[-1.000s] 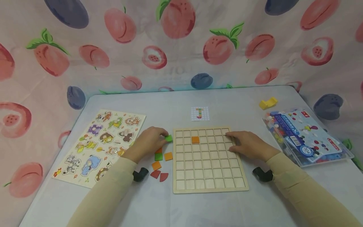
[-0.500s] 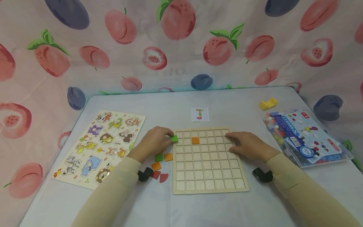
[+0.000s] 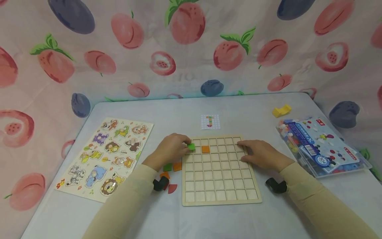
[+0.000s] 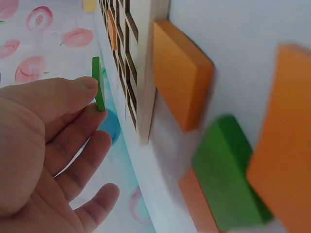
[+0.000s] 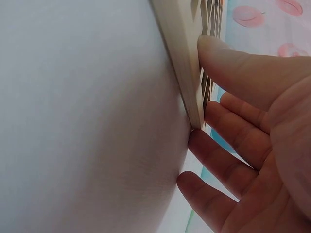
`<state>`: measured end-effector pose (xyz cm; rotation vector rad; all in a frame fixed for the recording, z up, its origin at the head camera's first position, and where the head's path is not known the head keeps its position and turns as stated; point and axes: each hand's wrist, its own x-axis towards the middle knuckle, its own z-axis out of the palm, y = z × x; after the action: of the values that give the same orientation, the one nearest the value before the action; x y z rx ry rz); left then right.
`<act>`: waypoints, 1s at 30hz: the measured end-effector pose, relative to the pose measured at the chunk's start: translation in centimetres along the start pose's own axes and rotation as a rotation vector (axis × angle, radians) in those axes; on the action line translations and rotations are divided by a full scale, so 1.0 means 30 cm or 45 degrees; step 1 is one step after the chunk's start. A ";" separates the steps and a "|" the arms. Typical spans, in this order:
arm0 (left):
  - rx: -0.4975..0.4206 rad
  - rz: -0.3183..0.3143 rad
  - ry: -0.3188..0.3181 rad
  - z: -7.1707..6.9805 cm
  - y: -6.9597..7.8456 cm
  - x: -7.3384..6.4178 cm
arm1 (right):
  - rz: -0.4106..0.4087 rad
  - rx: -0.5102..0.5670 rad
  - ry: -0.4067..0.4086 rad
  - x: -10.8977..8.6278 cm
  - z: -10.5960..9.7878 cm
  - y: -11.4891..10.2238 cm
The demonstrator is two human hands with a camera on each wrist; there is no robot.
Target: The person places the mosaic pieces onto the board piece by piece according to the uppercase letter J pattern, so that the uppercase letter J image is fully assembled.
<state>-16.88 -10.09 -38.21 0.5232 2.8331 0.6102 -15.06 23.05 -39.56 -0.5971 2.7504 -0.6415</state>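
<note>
In the head view my left hand [image 3: 172, 149] pinches a green square tile [image 3: 191, 146] over the upper left cells of the wooden grid board [image 3: 222, 200]. The left wrist view shows that green tile [image 4: 98, 83] on edge between thumb and fingertip, apart from the board. An orange square tile [image 3: 205, 149] lies in one cell of the second row. My right hand [image 3: 262, 152] rests on the board's right edge. Seen from the right wrist, its thumb lies on the board's [image 5: 182, 53] face and some fingertips touch the edge, fingers loosely extended.
Left of the board lie orange tiles [image 3: 177, 166], a green tile [image 3: 167, 167] and red quarter-round pieces [image 3: 172, 189]. Behind it is a small pattern card [image 3: 210, 122]. An animal puzzle board [image 3: 98, 159] lies left; a plastic case [image 3: 325, 146] and yellow piece [image 3: 281, 111] sit right.
My left hand has carried the green tile rightward, from beside the board to over its upper left cells. The right hand has stayed at the right edge.
</note>
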 end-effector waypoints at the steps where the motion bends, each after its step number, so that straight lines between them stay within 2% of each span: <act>1: 0.010 0.011 0.001 0.001 0.004 0.004 | -0.001 -0.001 0.002 0.000 0.000 0.000; 10: 0.016 0.084 0.014 0.014 0.035 0.029 | -0.009 -0.004 0.013 0.003 -0.007 -0.001; 30: -0.043 0.172 -0.036 0.053 0.098 0.064 | 0.030 0.010 -0.019 0.006 -0.001 -0.004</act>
<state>-17.35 -6.29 -38.59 0.7153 2.7726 0.6676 -15.19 22.89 -39.51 -0.5642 2.7355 -0.6396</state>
